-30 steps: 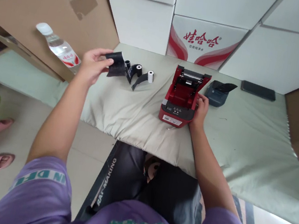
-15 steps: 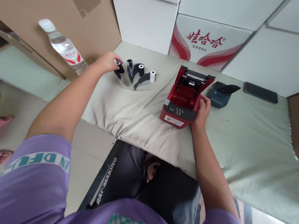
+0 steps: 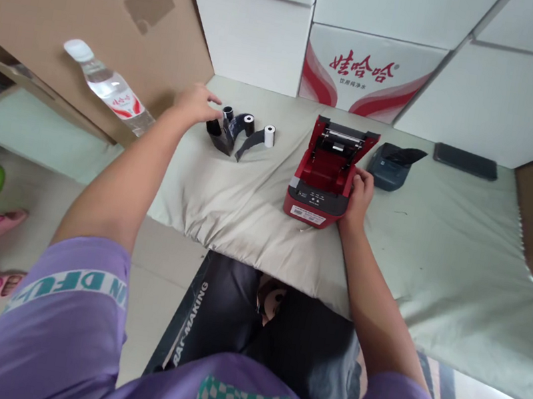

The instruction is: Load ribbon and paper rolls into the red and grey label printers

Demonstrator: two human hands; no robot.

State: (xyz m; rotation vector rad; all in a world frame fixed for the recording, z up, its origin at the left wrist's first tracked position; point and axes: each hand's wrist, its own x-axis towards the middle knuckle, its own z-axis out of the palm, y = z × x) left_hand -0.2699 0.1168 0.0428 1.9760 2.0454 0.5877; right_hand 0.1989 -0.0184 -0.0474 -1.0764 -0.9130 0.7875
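My left hand (image 3: pixel 195 106) is at the left end of a short row of paper rolls, its fingers apart and nothing visibly between them. Just below its fingertips lies the leftmost black roll (image 3: pixel 214 128), partly hidden by the hand. Beside it are a dark roll (image 3: pixel 228 113), another black roll with a white core (image 3: pixel 249 122), and a white-ended roll (image 3: pixel 269 135) with a black strip unrolled. My right hand (image 3: pixel 359 197) grips the right side of a red receipt printer (image 3: pixel 317 197). The printer's lid stands raised and its red bay shows no roll.
A dark blue device (image 3: pixel 390 168) with a black sheet sits right of the printer. Farther right is a black phone-like slab (image 3: pixel 465 161). White boxes (image 3: pixel 252 35) stand behind; a water bottle (image 3: pixel 112 91) is at left. Another person's pink slippers (image 3: pixel 3 229) show on the floor.
My left hand has come off the leftmost roll and its fingers have spread. That roll and its strip have shifted slightly right. The right hand stays on the printer.
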